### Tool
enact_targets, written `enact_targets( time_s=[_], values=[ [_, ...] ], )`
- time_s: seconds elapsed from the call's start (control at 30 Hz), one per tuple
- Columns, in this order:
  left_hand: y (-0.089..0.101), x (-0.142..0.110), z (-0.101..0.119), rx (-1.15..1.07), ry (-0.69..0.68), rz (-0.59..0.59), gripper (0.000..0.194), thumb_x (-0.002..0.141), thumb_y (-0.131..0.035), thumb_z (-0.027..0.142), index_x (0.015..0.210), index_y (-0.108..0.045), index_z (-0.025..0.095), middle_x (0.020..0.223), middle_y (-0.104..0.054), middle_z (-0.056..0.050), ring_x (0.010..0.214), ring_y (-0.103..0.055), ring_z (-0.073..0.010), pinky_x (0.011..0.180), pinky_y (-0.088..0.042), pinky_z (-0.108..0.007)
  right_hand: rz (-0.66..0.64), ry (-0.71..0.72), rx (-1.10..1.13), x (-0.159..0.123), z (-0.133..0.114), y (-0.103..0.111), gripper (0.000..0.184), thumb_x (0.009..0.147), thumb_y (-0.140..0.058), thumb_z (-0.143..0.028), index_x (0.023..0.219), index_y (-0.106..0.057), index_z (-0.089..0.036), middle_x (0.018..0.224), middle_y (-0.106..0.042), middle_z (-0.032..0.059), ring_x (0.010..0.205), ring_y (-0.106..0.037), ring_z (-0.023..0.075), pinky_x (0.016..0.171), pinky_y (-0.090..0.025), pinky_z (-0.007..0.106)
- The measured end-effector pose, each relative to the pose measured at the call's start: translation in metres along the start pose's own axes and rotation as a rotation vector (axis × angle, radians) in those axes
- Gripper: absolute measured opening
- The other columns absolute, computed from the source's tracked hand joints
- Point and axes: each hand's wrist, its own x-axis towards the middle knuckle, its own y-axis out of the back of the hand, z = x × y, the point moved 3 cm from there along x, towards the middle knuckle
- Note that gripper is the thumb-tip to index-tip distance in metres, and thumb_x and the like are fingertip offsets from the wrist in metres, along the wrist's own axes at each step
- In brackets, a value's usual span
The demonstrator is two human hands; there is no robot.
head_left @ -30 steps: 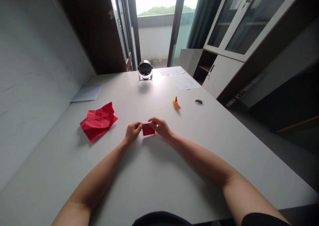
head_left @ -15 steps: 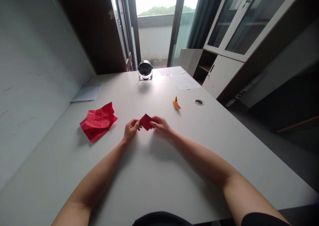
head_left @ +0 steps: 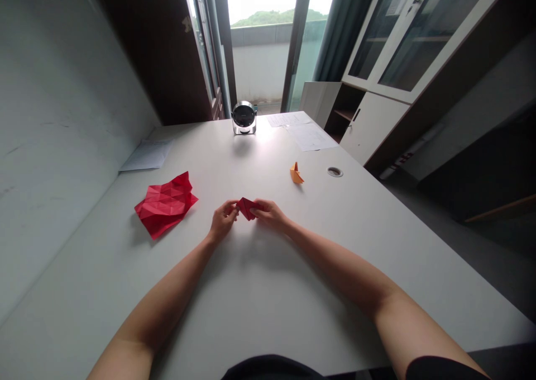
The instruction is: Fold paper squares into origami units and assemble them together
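Between my two hands is a small folded red paper, held just above the table. My left hand pinches its left corner between thumb and fingers. On the other side, my right hand grips the right part, its thumb lying across the front face. A larger sheet of creased red paper lies partly unfolded to the left of my left hand. Beyond my right hand stands a small orange folded-paper figure.
A round black device in a silver stand is at the far end of the white table. Printed sheets lie at the back right, near a round cable hole. Another paper stack rests by the left wall.
The folded red paper has tilted and looks lower and narrower than before. My left hand has shifted slightly right, and both hands keep hold of it.
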Motion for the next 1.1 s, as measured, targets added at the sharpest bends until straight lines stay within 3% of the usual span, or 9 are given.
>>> enact_targets(
  time_s=[0.27, 0.5, 0.67, 0.83, 1.1],
  values=[
    [-0.003, -0.001, 0.005, -0.044, -0.004, -0.017, 0.027, 0.087, -0.065, 0.039, 0.101, -0.066, 0.016, 0.086, -0.07, -0.006, 0.068, -0.067, -0.0163, 0.069, -0.055, -0.031, 0.043, 0.008, 0.015, 0.001, 0.004, 0.009, 0.035, 0.085, -0.068, -0.051, 0.088, -0.067, -0.016, 0.075, -0.065, 0.0023, 0.07, -0.059, 0.0155, 0.068, -0.049, 0.028],
    [-0.007, -0.004, 0.011, -0.115, -0.04, -0.12, 0.036, 0.087, -0.065, 0.035, 0.118, -0.064, 0.017, 0.117, -0.069, -0.012, 0.086, -0.071, -0.0204, 0.084, -0.058, -0.038, 0.105, 0.133, -0.092, 0.003, 0.002, 0.011, 0.031, 0.087, -0.068, -0.049, 0.092, -0.07, -0.019, 0.114, -0.065, 0.0101, 0.101, -0.062, 0.0215, 0.082, -0.051, 0.032],
    [-0.011, -0.006, 0.015, -0.098, -0.046, -0.169, 0.045, 0.085, -0.07, 0.038, 0.126, -0.062, 0.02, 0.129, -0.065, -0.013, 0.101, -0.07, -0.0247, 0.088, -0.059, -0.04, 0.089, 0.035, -0.216, 0.003, 0.005, 0.009, 0.033, 0.087, -0.066, -0.051, 0.089, -0.068, -0.017, 0.081, -0.067, 0.0029, 0.075, -0.058, 0.0164, 0.069, -0.045, 0.027],
    [-0.013, -0.007, 0.015, -0.011, -0.045, -0.125, 0.036, 0.091, -0.063, 0.038, 0.122, -0.065, 0.021, 0.12, -0.07, -0.011, 0.091, -0.072, -0.0216, 0.08, -0.06, -0.036, 0.095, 0.016, -0.247, 0.002, 0.007, 0.007, 0.034, 0.085, -0.067, -0.05, 0.082, -0.062, -0.017, 0.07, -0.062, -0.0005, 0.063, -0.053, 0.013, 0.06, -0.039, 0.024],
    [-0.01, -0.005, 0.01, -0.004, -0.046, -0.098, 0.033, 0.093, -0.061, 0.036, 0.123, -0.063, 0.022, 0.101, -0.075, -0.006, 0.071, -0.071, -0.0174, 0.076, -0.057, -0.035, 0.098, 0.066, -0.16, 0.003, 0.015, 0.007, 0.034, 0.085, -0.07, -0.05, 0.098, -0.059, -0.021, 0.076, -0.064, -0.0005, 0.065, -0.06, 0.0147, 0.062, -0.049, 0.027]
  ],
)
